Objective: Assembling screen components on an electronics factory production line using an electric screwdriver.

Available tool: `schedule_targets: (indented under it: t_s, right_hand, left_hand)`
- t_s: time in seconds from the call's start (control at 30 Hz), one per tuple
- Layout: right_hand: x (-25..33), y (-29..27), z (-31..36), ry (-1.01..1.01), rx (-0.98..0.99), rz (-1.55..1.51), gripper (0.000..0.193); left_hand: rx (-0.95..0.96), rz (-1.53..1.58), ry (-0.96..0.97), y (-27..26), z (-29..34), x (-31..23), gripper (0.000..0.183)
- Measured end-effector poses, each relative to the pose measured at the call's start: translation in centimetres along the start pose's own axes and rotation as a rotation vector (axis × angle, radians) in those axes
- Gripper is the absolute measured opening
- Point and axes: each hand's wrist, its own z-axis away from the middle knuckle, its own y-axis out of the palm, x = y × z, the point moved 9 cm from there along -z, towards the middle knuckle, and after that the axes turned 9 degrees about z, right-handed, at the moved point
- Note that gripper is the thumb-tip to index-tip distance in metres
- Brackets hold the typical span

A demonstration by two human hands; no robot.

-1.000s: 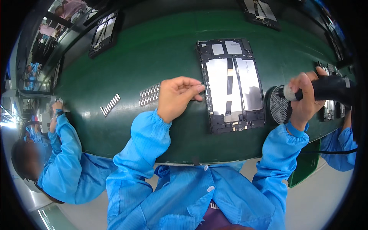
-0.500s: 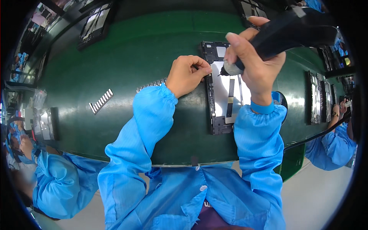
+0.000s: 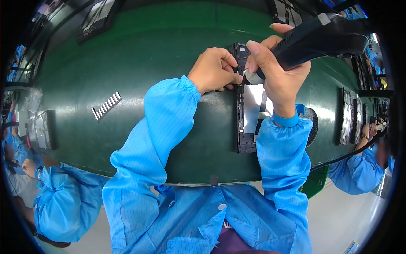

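In my right hand point(image 3: 279, 67) is a black electric screwdriver point(image 3: 313, 42), its tip angled down and left. The tip meets the left edge of a flat device chassis point(image 3: 253, 103) with a black frame and a silver plate. My left hand point(image 3: 216, 70) is closed beside that edge, its fingertips pinched right by the screwdriver tip. Whatever those fingertips hold is too small or hidden to tell. The chassis shows its left side wall and looks tilted; my right hand and sleeve cover part of it.
On the green table point(image 3: 169, 139), a dark strip with white teeth point(image 3: 106, 106) lies to the left. A round dark mesh object point(image 3: 311, 127) sits by my right wrist. More chassis units point(image 3: 347, 114) stand at right. Co-workers' blue sleeves point(image 3: 69, 199) show on both sides.
My left hand and the screwdriver tip have come together at the chassis edge. The chassis appears more tilted, showing its side. A gridded part by my left forearm is now hidden.
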Motion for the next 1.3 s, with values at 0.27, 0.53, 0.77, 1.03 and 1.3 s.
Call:
schedule_targets:
  t_s: [0.27, 0.53, 0.77, 1.03, 1.3]
  right_hand:
    - [-0.3, 0.0, 0.2, 0.01, 0.005, -0.012, 0.033]
    - [0.6, 0.9, 0.7, -0.08, 0.113, 0.125, 0.035]
    - [0.4, -0.3, 0.8, -0.025, -0.031, 0.054, 0.027]
    - [5.8, -10.2, 1.6, -0.14, -0.184, 0.111, 0.042]
    - [3.7, -22.2, 7.4, 0.005, -0.486, 0.085, 0.039]
  left_hand:
    - [-0.01, 0.012, -0.001, 0.0, 0.2, 0.2, 0.015]
    - [0.001, 0.024, 0.008, 0.0, 0.3, -0.1, 0.03]
    - [-0.007, -0.004, 0.009, -0.1, 0.1, 0.1, 0.039]
    - [0.054, -0.13, 0.288, 0.6, -0.2, -2.3, 0.092]
    - [0.166, -0.253, 0.244, 2.3, 1.2, -2.5, 0.093]
